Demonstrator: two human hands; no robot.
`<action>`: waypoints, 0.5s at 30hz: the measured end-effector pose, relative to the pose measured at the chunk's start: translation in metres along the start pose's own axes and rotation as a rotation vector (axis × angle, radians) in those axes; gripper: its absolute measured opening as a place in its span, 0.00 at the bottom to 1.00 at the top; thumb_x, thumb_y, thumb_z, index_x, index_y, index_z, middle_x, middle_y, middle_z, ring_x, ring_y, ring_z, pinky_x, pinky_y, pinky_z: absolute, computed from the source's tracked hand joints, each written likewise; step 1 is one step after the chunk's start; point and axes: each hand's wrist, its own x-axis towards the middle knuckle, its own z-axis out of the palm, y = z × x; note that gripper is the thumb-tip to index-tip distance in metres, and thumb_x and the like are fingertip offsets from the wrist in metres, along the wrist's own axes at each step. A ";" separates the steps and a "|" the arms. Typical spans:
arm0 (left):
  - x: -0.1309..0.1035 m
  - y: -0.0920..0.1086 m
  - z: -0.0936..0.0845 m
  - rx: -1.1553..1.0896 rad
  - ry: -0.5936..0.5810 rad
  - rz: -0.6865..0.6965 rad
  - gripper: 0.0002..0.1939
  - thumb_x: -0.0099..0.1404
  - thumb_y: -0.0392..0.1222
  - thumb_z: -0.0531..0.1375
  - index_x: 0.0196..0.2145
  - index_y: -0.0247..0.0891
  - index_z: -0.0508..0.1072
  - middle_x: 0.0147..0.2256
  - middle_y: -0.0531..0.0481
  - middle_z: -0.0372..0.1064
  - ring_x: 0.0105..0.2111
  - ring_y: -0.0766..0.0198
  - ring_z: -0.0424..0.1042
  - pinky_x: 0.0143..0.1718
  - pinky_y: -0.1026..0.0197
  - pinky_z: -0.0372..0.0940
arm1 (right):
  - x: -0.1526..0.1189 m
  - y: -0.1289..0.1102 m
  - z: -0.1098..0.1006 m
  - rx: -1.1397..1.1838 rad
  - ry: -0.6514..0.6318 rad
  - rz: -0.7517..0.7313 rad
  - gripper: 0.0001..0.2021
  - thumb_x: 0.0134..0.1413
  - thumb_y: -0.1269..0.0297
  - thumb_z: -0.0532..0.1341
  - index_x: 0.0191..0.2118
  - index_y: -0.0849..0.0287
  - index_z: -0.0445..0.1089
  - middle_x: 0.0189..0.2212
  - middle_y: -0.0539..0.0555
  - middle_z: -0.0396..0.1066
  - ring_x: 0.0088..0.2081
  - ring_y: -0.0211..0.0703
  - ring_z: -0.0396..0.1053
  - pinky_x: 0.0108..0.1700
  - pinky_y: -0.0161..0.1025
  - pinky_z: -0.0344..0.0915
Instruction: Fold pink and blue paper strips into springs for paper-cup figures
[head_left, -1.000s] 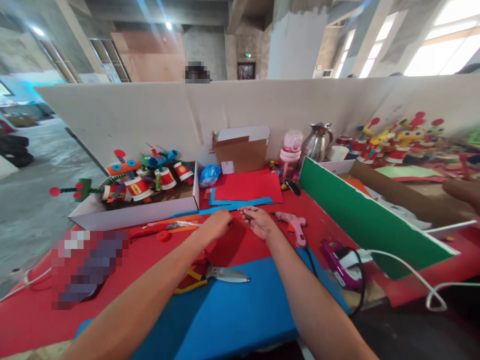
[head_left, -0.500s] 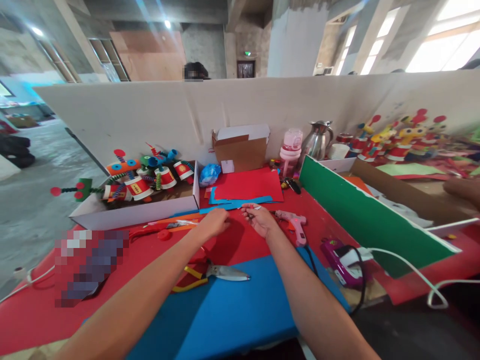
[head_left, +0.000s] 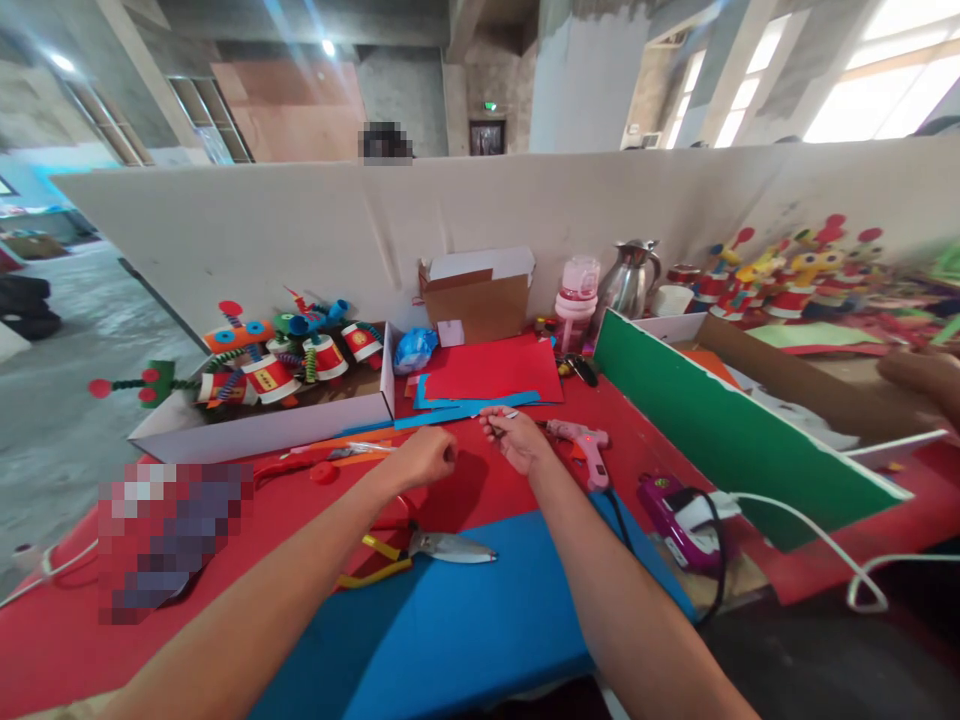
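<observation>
Over the red sheet on the table, my left hand [head_left: 429, 456] is curled with its fingers closed; whatever it may hold is hidden. To its right, my right hand [head_left: 514, 438] has its fingers pinched round a small whitish piece [head_left: 511, 415], too small to make out fully. A pink glue gun [head_left: 589, 445] lies just right of my right hand. Below my hands, scissors [head_left: 450, 547] with yellow handles rest on the blue sheet [head_left: 480, 620]. Beyond my fingers are blue strips [head_left: 465, 410] and red paper sheets [head_left: 495, 368].
At the left stands a white box [head_left: 262, 437] of cup figures. A green-sided box [head_left: 720, 440] is at the right, near a purple device [head_left: 679, 525] with cables. A steel jug [head_left: 630, 280] and pink bottle [head_left: 577, 300] stand behind. Another person's hand shows at the right edge.
My left hand has turned slightly and its fingers are curled in more, a little lower. My right hand stays nearly in place. The whole view has shifted slightly.
</observation>
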 end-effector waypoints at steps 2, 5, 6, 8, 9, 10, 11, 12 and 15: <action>-0.010 0.001 0.002 -0.043 -0.056 0.031 0.13 0.50 0.29 0.53 0.27 0.35 0.77 0.29 0.44 0.77 0.31 0.60 0.73 0.30 0.65 0.58 | 0.001 0.002 0.000 -0.010 -0.004 0.007 0.06 0.41 0.78 0.59 0.25 0.61 0.70 0.20 0.48 0.69 0.21 0.30 0.62 0.24 0.28 0.57; -0.017 -0.002 0.009 -0.087 -0.065 0.055 0.13 0.51 0.29 0.53 0.27 0.35 0.78 0.30 0.44 0.77 0.33 0.60 0.74 0.30 0.65 0.58 | 0.001 0.004 0.001 -0.025 -0.023 0.001 0.05 0.42 0.77 0.59 0.25 0.61 0.70 0.20 0.48 0.69 0.21 0.30 0.62 0.25 0.29 0.57; -0.018 -0.005 0.011 -0.098 -0.050 0.058 0.13 0.51 0.30 0.53 0.28 0.35 0.78 0.31 0.44 0.77 0.34 0.59 0.74 0.31 0.65 0.58 | 0.001 0.005 0.000 -0.028 -0.025 -0.001 0.05 0.42 0.77 0.59 0.25 0.61 0.70 0.20 0.48 0.68 0.21 0.30 0.62 0.25 0.29 0.57; -0.019 -0.009 0.014 -0.105 -0.020 0.069 0.13 0.53 0.31 0.53 0.29 0.36 0.78 0.33 0.45 0.78 0.36 0.59 0.74 0.33 0.64 0.59 | 0.001 0.006 0.000 -0.033 -0.021 -0.002 0.05 0.42 0.77 0.60 0.25 0.61 0.70 0.21 0.48 0.68 0.21 0.30 0.62 0.25 0.29 0.57; -0.020 -0.011 0.016 -0.103 -0.012 0.077 0.13 0.53 0.31 0.53 0.30 0.37 0.78 0.34 0.45 0.77 0.36 0.59 0.74 0.34 0.64 0.59 | 0.001 0.006 -0.001 -0.034 -0.016 -0.001 0.05 0.42 0.77 0.60 0.25 0.61 0.70 0.21 0.48 0.68 0.21 0.30 0.62 0.25 0.29 0.57; -0.020 -0.013 0.017 -0.100 -0.007 0.088 0.13 0.54 0.31 0.53 0.31 0.37 0.78 0.34 0.45 0.77 0.36 0.59 0.74 0.35 0.64 0.60 | 0.001 0.006 -0.001 -0.035 -0.011 0.002 0.05 0.42 0.77 0.59 0.25 0.61 0.70 0.21 0.48 0.68 0.21 0.30 0.62 0.25 0.29 0.57; -0.022 -0.013 0.018 -0.091 -0.004 0.101 0.13 0.54 0.32 0.54 0.32 0.38 0.77 0.34 0.46 0.77 0.37 0.59 0.74 0.35 0.64 0.60 | 0.001 0.006 -0.001 -0.037 -0.008 0.004 0.05 0.43 0.77 0.59 0.25 0.61 0.70 0.21 0.48 0.69 0.21 0.30 0.62 0.25 0.29 0.57; -0.023 -0.012 0.019 -0.076 -0.001 0.114 0.12 0.55 0.32 0.55 0.32 0.38 0.77 0.34 0.45 0.77 0.37 0.58 0.74 0.35 0.64 0.60 | 0.002 0.006 -0.001 -0.039 -0.006 0.007 0.05 0.43 0.77 0.59 0.25 0.61 0.70 0.21 0.48 0.69 0.21 0.29 0.62 0.25 0.29 0.57; -0.025 -0.006 0.023 0.008 0.023 0.128 0.08 0.56 0.34 0.56 0.32 0.36 0.75 0.34 0.43 0.75 0.36 0.57 0.73 0.35 0.63 0.61 | 0.002 0.006 0.001 -0.045 0.000 0.018 0.07 0.44 0.78 0.58 0.25 0.61 0.69 0.19 0.47 0.68 0.20 0.29 0.62 0.24 0.28 0.57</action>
